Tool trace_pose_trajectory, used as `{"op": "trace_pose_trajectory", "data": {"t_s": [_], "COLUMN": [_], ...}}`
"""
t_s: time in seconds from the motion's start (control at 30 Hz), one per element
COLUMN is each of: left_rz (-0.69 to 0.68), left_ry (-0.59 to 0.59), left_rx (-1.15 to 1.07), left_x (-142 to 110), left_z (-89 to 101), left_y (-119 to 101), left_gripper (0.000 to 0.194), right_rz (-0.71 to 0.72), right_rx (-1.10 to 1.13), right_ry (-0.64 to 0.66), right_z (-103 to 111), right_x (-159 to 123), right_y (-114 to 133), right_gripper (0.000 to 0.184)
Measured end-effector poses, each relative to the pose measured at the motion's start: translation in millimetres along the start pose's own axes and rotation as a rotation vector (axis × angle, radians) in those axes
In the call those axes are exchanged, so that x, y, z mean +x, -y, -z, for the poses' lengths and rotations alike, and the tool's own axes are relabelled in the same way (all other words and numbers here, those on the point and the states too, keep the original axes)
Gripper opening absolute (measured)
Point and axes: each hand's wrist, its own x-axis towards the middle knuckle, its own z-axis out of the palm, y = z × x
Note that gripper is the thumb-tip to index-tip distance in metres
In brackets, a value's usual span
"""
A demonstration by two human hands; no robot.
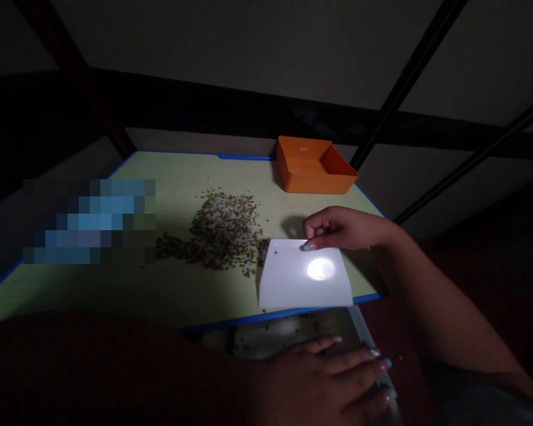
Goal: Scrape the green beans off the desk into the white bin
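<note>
My right hand (344,229) holds a white plastic scraper (293,278) by its far edge, the thumb on top and the other fingers curled. The scraper lies near the table's front edge, and a bright round light spot shines on it. Just left of it is a loose pile of small greenish seeds (224,231) mixed with paler bits. At the bottom, my left hand (324,373) is open with fingers spread, over a pale drawer or tray (275,337) below the table edge. A few dark specks lie in that tray.
An orange open bin (317,180) stands at the back right of the pale table (173,177), which has blue edging. A blurred-out bluish object (93,222) is at the left. Dark panels rise behind the table.
</note>
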Motion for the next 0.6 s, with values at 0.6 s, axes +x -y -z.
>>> {"op": "trace_pose_trajectory", "data": {"t_s": [0.6], "left_rz": [-0.025], "left_ry": [-0.032], "left_rx": [0.029], "left_x": [1], "left_z": [-2.8], "left_y": [3], "left_gripper": [0.039], "right_rz": [0.014], "right_rx": [0.070], "right_ry": [-0.611], "right_z": [27], "right_x": [-22], "right_y": [-11], "right_gripper": [0.028]}}
